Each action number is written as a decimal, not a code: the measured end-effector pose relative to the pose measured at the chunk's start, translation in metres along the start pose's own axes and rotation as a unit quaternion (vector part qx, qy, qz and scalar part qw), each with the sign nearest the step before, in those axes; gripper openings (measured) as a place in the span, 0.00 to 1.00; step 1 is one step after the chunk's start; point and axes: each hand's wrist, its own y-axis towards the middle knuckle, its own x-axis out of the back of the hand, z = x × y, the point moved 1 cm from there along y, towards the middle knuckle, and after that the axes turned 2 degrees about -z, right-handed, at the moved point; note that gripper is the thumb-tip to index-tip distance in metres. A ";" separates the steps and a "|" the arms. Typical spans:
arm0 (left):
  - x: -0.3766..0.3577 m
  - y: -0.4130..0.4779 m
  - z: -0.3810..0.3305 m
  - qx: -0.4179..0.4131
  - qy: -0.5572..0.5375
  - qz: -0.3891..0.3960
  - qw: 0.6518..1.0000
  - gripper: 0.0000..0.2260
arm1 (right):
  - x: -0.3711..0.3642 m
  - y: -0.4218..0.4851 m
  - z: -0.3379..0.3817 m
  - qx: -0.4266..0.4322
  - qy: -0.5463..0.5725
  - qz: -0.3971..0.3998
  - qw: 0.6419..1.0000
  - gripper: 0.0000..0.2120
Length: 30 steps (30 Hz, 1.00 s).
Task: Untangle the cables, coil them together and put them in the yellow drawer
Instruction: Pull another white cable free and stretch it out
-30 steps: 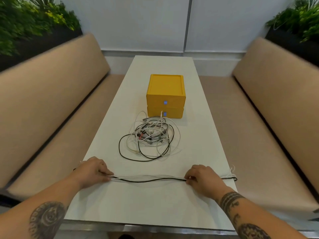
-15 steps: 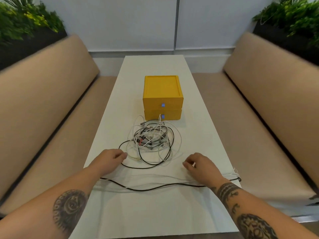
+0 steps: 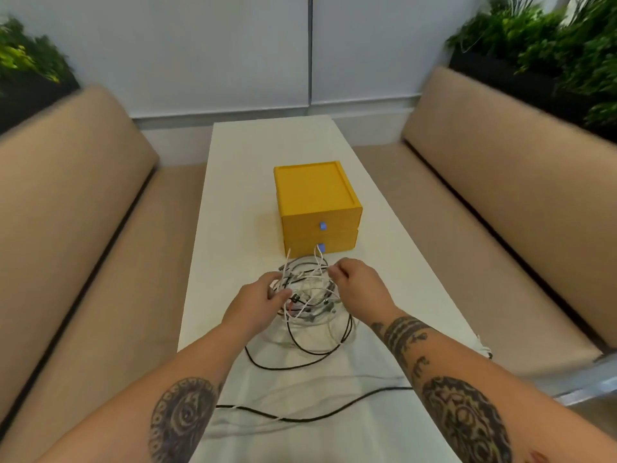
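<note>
A tangle of black and white cables lies on the white table just in front of the yellow drawer unit, whose two drawers with blue knobs are closed. My left hand grips the left side of the tangle, fingers curled into the strands. On the tangle's upper right edge my right hand pinches a white strand. A straightened bundle of black and white cables stretches across the table close to me, under my forearms.
Beige benches run along both sides of the narrow table. Planters with green plants stand behind the bench backs. White cable ends hang over the table's right edge.
Both hands left the straightened bundle, moved forward to the tangle and took hold of its strands. The camera view shifted forward and left.
</note>
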 end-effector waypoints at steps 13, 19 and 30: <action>0.006 0.023 -0.028 0.011 0.041 -0.009 0.999 0.16 | 0.019 0.041 0.020 0.113 -0.086 0.157 0.977 0.14; 0.013 0.028 -0.056 0.033 0.028 -0.063 0.997 0.17 | 0.094 0.079 0.072 0.183 0.045 0.042 0.981 0.11; 0.051 0.030 -0.110 0.007 0.016 -0.159 0.987 0.17 | 0.215 0.098 0.176 0.263 0.301 -0.092 0.912 0.09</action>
